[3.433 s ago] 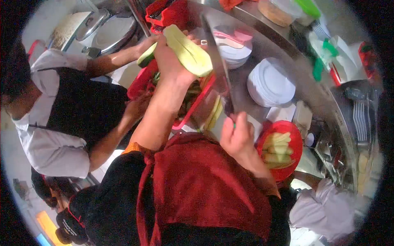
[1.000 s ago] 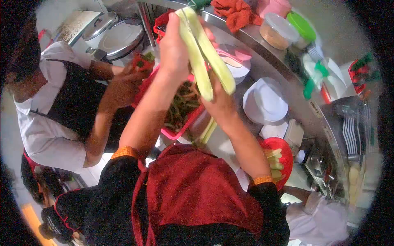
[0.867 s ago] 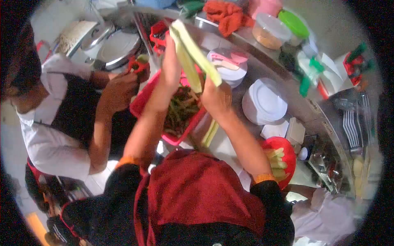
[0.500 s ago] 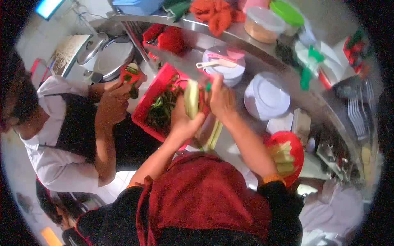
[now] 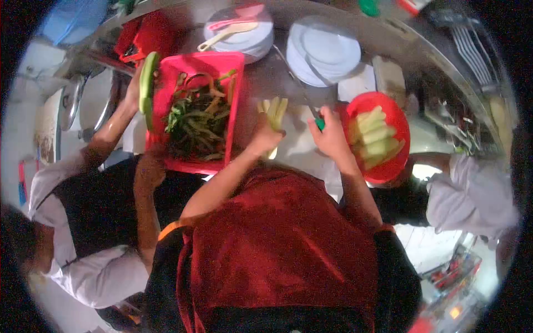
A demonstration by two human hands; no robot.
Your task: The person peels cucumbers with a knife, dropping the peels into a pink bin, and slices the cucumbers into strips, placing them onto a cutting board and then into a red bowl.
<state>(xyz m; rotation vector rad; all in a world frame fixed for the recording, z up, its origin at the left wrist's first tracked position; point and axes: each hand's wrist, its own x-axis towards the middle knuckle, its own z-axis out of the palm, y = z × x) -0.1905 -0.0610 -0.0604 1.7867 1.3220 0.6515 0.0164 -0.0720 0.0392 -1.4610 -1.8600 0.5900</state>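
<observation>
In my left hand (image 5: 266, 137) are pale green cucumber pieces (image 5: 273, 110), long and peeled, pointing up from my fingers. My right hand (image 5: 331, 136) grips a knife (image 5: 320, 124) by its green handle, the blade angled up and left, blurred against the counter. The knife is apart from the pieces. Just right of that hand lies a red basin (image 5: 405, 139) holding several peeled cucumber pieces (image 5: 375, 136). To the left of my left hand stands a pink-red bin (image 5: 237, 111) with green peelings (image 5: 197, 119) in it.
Beyond the bin is a plate stack (image 5: 266, 41) with a pink and a cream utensil on top. Another white plate stack (image 5: 325, 50) stands to its right. At left, a co-worker's hand (image 5: 135, 91) holds a green cucumber (image 5: 146, 83) by the bin's edge.
My hands have moved apart: the knife is away from the cucumber, and my left hand is lower, holding separate pieces. The view has swung right. The co-worker's hand is at the bin's edge.
</observation>
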